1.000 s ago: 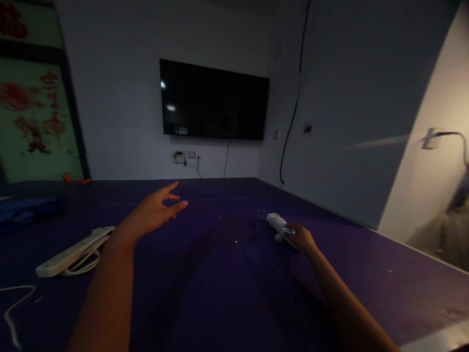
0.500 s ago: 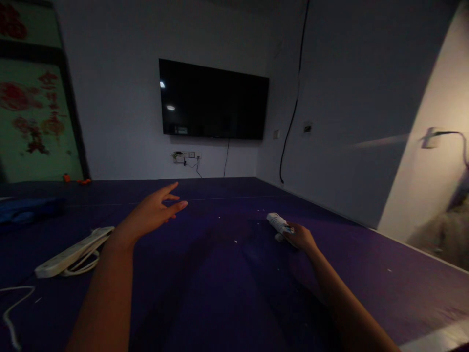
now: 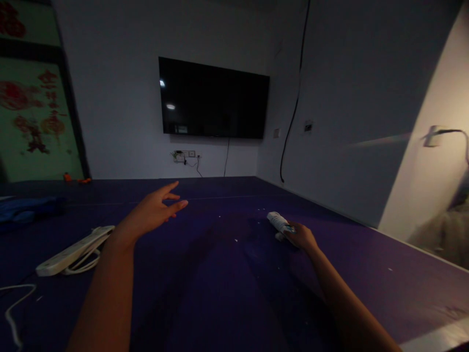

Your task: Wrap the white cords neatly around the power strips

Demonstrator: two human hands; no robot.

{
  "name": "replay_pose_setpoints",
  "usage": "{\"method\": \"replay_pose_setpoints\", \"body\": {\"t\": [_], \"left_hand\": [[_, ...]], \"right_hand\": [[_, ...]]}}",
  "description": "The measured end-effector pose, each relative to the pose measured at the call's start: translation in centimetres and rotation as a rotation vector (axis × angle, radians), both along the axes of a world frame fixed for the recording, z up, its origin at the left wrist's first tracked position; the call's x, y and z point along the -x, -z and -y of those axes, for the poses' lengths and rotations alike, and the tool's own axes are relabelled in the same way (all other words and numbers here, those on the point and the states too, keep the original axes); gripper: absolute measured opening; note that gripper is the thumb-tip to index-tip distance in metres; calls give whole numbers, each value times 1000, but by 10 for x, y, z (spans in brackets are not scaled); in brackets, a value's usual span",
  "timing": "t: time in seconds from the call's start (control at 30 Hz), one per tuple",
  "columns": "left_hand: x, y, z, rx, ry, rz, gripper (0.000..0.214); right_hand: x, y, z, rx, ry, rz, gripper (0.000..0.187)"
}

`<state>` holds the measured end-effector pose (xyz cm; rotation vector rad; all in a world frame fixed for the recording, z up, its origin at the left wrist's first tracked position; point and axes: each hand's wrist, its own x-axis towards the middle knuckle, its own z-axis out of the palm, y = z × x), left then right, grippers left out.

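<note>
My left hand [image 3: 157, 210] is held above the purple surface [image 3: 220, 274] with its fingers apart and nothing in it. Below and left of that wrist lies a white power strip [image 3: 69, 254], its pale cord [image 3: 86, 261] looped along its near side. At the right, my right hand [image 3: 302, 236] is closed around the near end of a white cord-wrapped bundle [image 3: 277, 221]. Its far end points away and to the left, low over or on the surface. My fingers hide the rest, so what lies under the cord cannot be made out.
A white cable [image 3: 14, 318] curves at the lower left. Blue cloth [image 3: 29, 209] lies behind the power strip, with small orange items [image 3: 85, 181] farther back. Small white scraps [image 3: 236, 240] dot the surface. Walls with a television [image 3: 214, 100] and a hanging black cable [image 3: 293, 117] bound it.
Both hands keep practically the same pose and place, and the white bundle stays in my right hand. Only a very slight shift of the view shows.
</note>
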<state>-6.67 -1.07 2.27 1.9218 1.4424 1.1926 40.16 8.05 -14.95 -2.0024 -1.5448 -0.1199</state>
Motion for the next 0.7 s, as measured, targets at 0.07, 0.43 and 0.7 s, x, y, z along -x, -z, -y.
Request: {"method": "replay_pose_setpoints", "body": {"t": [0.07,0.43,0.7], "left_hand": [[0,0,-2,-24,-3,11,80],[71,37,-63,-17,-669,-452,54],[169,94,-45,242,-902,-599,81]], "right_hand": [[2,-3,2,-62,4,26,45],[123,-58,22,-799,-315,219,40],[228,-1,52,-530,-1003,633,24]]}}
